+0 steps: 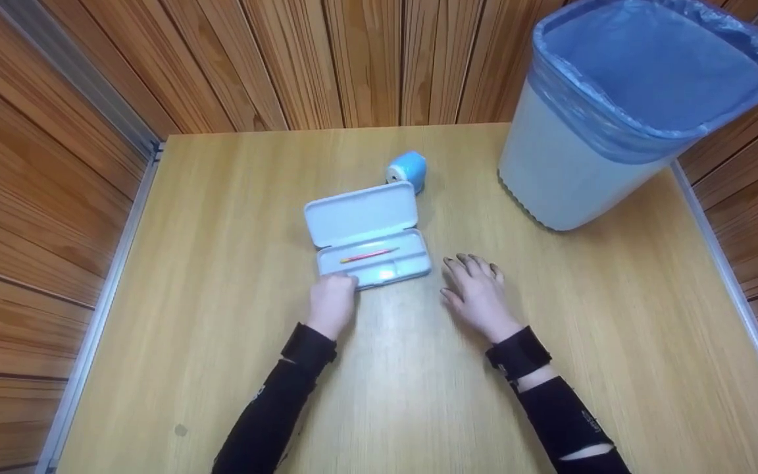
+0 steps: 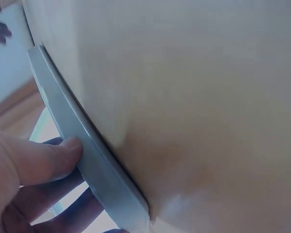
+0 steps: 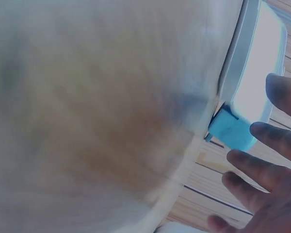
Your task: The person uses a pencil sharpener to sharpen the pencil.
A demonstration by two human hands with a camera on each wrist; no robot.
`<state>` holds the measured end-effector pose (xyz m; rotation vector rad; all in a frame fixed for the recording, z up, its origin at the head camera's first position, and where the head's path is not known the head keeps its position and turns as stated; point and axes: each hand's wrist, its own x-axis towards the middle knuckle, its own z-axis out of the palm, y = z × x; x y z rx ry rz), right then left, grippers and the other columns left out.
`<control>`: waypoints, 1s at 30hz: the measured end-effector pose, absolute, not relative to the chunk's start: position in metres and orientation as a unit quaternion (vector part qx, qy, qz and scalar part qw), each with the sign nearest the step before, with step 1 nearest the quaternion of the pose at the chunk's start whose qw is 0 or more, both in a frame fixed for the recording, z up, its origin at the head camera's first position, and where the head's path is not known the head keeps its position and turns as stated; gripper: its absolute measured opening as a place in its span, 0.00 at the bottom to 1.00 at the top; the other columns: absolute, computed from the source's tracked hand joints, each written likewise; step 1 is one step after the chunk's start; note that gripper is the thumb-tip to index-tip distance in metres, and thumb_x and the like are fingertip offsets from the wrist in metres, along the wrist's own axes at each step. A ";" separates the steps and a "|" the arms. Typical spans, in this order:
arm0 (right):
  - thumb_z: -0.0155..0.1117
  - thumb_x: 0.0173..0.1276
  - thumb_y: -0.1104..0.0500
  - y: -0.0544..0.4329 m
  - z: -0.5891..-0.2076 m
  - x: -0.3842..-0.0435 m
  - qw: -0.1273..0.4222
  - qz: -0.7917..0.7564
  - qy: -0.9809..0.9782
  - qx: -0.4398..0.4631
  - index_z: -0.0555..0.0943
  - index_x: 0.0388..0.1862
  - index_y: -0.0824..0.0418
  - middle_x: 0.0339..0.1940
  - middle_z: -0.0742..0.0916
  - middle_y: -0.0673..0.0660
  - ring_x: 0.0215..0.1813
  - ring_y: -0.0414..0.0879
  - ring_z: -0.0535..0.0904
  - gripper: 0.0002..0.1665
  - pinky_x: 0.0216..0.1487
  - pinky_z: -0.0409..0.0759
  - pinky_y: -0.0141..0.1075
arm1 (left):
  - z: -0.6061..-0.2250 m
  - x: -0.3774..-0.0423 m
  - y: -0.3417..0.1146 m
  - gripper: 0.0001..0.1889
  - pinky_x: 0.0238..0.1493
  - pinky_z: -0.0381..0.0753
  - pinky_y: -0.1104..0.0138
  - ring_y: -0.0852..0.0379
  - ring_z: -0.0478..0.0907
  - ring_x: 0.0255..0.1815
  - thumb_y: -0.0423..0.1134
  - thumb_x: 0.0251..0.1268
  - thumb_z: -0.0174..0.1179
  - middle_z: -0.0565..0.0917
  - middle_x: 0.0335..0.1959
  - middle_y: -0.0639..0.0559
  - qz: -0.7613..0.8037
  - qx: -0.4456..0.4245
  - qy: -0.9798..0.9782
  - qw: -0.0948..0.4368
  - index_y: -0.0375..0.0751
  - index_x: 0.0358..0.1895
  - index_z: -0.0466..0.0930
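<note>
A pale pencil case (image 1: 372, 240) lies with its lid raised at the middle of the table. Inside it rests a red pencil (image 1: 369, 255) with a yellowish end. My left hand (image 1: 333, 304) grips the case's front edge near its left corner. In the left wrist view, the thumb (image 2: 70, 153) presses the outer side wall (image 2: 94, 160) while the other fingers reach over into the case. To the right of the case, my right hand (image 1: 481, 296) is held with its fingers spread, holding nothing. The right wrist view shows these fingers (image 3: 254, 167) apart from the case.
Behind the lid stands a small blue pencil sharpener (image 1: 408, 170) with a dark hole in its pale face. A white bin (image 1: 553, 168) with a blue liner (image 1: 642, 72) occupies the back right. Wood-patterned panels (image 1: 366, 59) border the table (image 1: 221, 197) at the back and sides.
</note>
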<state>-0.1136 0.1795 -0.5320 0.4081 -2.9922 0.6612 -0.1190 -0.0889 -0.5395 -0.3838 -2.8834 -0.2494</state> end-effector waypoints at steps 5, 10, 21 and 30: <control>0.69 0.65 0.55 0.175 -0.532 -0.115 0.032 0.210 -0.966 0.147 0.77 0.64 0.61 0.63 0.80 0.67 0.66 0.64 0.73 0.29 0.65 0.65 0.63 | -0.541 -0.121 -0.068 0.10 0.24 0.80 0.60 0.50 0.82 0.24 0.27 0.57 0.59 0.85 0.23 0.49 -0.068 -0.150 -0.980 0.109 0.44 0.26 0.86; 0.70 0.64 0.57 0.175 -0.532 -0.118 0.032 0.199 -0.969 0.143 0.82 0.56 0.62 0.58 0.83 0.67 0.60 0.63 0.77 0.22 0.58 0.71 0.60 | -0.541 -0.125 -0.048 0.09 0.22 0.79 0.61 0.52 0.81 0.23 0.29 0.56 0.60 0.85 0.22 0.51 -0.052 -0.171 -0.976 0.127 0.47 0.25 0.86; 0.70 0.63 0.59 0.190 -0.530 -0.128 0.005 0.174 -0.982 0.078 0.84 0.45 0.66 0.45 0.85 0.66 0.51 0.62 0.77 0.14 0.51 0.74 0.53 | -0.540 -0.141 -0.010 0.09 0.24 0.79 0.61 0.53 0.82 0.25 0.33 0.58 0.58 0.86 0.23 0.52 -0.052 -0.196 -0.971 0.124 0.47 0.25 0.86; 0.69 0.60 0.64 0.204 -0.532 -0.141 0.033 0.133 -0.987 0.081 0.84 0.30 0.65 0.33 0.87 0.63 0.41 0.59 0.78 0.03 0.43 0.76 0.51 | -0.538 -0.146 0.003 0.09 0.24 0.80 0.61 0.53 0.82 0.25 0.32 0.58 0.57 0.86 0.23 0.53 -0.047 -0.198 -0.972 0.114 0.48 0.25 0.86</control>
